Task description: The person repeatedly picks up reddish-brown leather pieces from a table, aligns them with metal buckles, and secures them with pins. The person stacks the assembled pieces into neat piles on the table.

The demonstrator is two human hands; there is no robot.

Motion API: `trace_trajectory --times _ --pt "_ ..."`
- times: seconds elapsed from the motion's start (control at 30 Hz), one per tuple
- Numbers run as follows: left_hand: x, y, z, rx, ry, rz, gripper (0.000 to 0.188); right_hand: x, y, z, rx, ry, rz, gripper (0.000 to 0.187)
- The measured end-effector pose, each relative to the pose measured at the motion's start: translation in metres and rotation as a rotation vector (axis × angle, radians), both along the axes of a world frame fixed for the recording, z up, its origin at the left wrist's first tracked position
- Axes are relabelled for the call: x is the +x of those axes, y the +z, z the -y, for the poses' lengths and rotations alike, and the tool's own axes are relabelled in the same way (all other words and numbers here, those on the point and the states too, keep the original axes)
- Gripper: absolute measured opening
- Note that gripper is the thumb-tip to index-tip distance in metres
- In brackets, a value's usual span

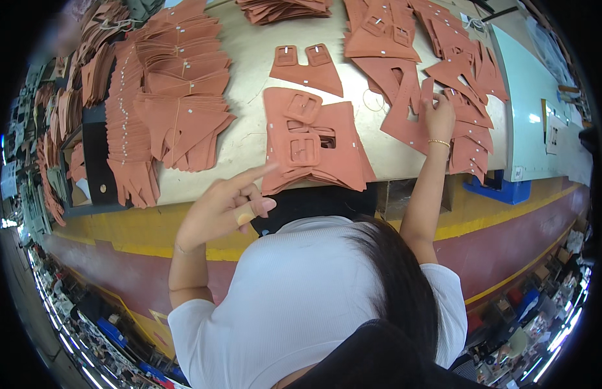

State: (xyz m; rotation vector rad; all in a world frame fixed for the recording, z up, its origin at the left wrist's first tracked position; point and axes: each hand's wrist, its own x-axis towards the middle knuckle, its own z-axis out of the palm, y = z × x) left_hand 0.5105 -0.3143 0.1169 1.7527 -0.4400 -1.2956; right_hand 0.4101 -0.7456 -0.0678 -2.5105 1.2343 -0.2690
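Note:
My left hand (226, 204) hovers at the table's front edge, its index finger stretched toward a stack of orange-brown cut pieces (346, 146). The other fingers are loosely curled and hold nothing; a pale bandage (245, 216) wraps one of them. On top of that stack lie two rounded-square buckle shapes, one of them a covered buckle (303, 150). Reaching far right, my right hand (439, 117) has its fingers closed on the edge of a cut piece (404, 126) among overlapping ones. Beyond the centre stack lies a single piece with two buckles (307, 71).
Fanned bundles of cut pieces (184, 123), tied with thin bands, cover the left of the pale table (246, 139). More piles (382, 32) lie at the far right. A light blue board (528, 97) stands beyond the right end, with a blue bin (502, 190) below.

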Motion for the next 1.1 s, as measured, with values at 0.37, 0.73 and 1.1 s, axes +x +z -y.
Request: trace_trajectory --times 0.37,0.73,1.1 --pt "0.106 -0.061 0.103 -0.194 -0.506 0.880 0.050 -0.024 0.090 -0.047 0.684 0.228 0.691 0.018" --pt "0.089 0.040 0.084 -0.202 -0.211 0.345 0.041 0.020 0.182 -0.093 0.877 0.776 0.549 0.016" --pt "0.066 0.039 0.065 -0.305 -0.150 0.071 0.022 0.059 0.188 -0.133 1.322 0.844 0.494 0.014"
